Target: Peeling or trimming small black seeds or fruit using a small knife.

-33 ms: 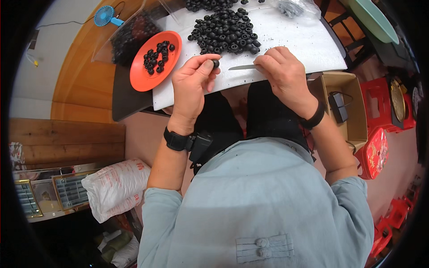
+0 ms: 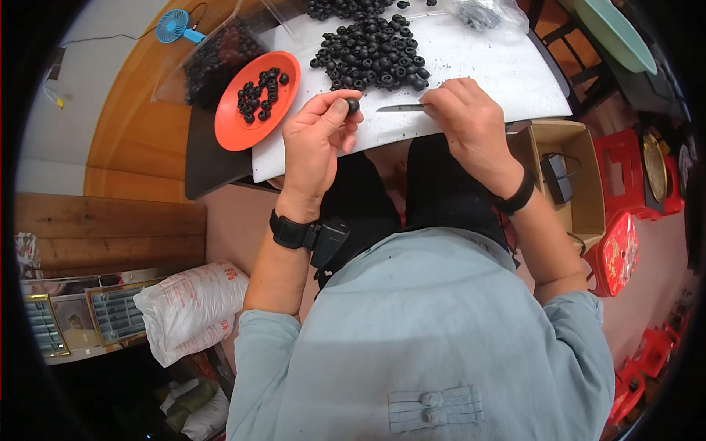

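Observation:
Between the thumb and fingers of my left hand [image 2: 315, 140] is a black ball-shaped piece [image 2: 353, 106]. My right hand [image 2: 471, 121] is closed on the handle end of a thin knife [image 2: 399, 109], its slim blade pointing left toward the ball, with a gap between them. My fingers hide the handle. Beyond my hands, a heap of black pieces [image 2: 371, 55], many with round holes, lies on a white foam sheet [image 2: 485, 73]. At the left, an orange-red plate [image 2: 243, 132] holds several more of these pieces.
A clear bin of dark pieces [image 2: 220, 62] stands behind the plate, with a blue fan [image 2: 173, 26] beyond it. A plastic bag [image 2: 489, 13] lies at the far right of the foam. An open cardboard box [image 2: 555, 132] and red stools [image 2: 618, 173] stand at the right.
The knife blade has turned slightly in my right hand and looks darker. Both hands stay in nearly the same place.

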Demonstrator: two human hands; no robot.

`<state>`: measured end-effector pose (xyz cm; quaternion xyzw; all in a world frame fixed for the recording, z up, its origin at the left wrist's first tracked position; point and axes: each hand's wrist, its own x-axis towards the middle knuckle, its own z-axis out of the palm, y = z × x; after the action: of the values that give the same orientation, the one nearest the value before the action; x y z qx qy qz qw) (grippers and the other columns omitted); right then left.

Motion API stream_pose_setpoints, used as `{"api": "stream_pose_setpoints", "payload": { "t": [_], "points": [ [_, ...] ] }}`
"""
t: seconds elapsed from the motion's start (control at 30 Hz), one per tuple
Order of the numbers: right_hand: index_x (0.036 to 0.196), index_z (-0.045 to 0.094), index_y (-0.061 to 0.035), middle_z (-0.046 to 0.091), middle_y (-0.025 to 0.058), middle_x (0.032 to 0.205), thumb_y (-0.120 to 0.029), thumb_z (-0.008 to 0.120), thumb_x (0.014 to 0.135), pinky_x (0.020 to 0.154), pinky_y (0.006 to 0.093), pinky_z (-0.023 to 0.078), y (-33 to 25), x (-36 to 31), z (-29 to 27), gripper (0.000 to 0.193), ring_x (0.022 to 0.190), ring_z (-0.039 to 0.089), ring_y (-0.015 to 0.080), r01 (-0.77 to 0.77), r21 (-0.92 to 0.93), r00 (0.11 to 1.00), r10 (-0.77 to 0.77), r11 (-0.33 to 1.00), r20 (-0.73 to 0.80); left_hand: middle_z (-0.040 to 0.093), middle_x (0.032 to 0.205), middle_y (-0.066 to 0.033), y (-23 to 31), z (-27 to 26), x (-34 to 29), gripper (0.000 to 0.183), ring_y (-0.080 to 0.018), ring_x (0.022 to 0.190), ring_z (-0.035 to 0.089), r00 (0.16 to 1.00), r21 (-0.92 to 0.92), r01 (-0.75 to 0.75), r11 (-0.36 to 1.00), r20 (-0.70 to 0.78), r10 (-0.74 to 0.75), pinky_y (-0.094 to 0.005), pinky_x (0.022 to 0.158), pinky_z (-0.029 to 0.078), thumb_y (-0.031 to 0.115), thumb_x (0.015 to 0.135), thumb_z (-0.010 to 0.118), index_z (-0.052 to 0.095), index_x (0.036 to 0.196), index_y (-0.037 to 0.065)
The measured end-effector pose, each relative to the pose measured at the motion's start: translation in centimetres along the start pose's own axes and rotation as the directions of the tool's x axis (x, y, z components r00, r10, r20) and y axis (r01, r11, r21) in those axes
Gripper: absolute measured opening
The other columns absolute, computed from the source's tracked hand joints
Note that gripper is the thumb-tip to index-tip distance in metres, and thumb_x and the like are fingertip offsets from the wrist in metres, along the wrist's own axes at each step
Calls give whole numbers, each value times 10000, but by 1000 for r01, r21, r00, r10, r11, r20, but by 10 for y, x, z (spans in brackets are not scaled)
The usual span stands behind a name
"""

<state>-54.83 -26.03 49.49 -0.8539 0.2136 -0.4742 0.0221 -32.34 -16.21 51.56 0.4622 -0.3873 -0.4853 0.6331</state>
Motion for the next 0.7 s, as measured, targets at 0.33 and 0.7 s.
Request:
{"api": "stream_pose_setpoints", "payload": {
  "t": [0.33, 0.7],
  "points": [
    [872, 710, -55, 639, 117, 627, -390, 712, 965, 546, 378, 479, -18, 12, -3, 348, 558, 638, 290, -476, 286, 879, 442, 832, 175, 652, 1089, -157, -11, -2, 9, 343, -185, 870, 595, 985, -268, 39, 962, 175, 9, -265, 636, 476, 141, 1079, 557, 598, 1343, -74],
    [819, 682, -85, 645, 113, 612, -435, 692, 975, 521, 417, 478, -22, 4, 14, 383, 557, 652, 324, -420, 175, 907, 404, 890, 121, 673, 1074, -150, -16, 0, 8, 355, -189, 896, 608, 977, -200, -3, 980, 210, 46, -293, 690, 496, 81, 1065, 543, 601, 1371, -89]
  ]
}}
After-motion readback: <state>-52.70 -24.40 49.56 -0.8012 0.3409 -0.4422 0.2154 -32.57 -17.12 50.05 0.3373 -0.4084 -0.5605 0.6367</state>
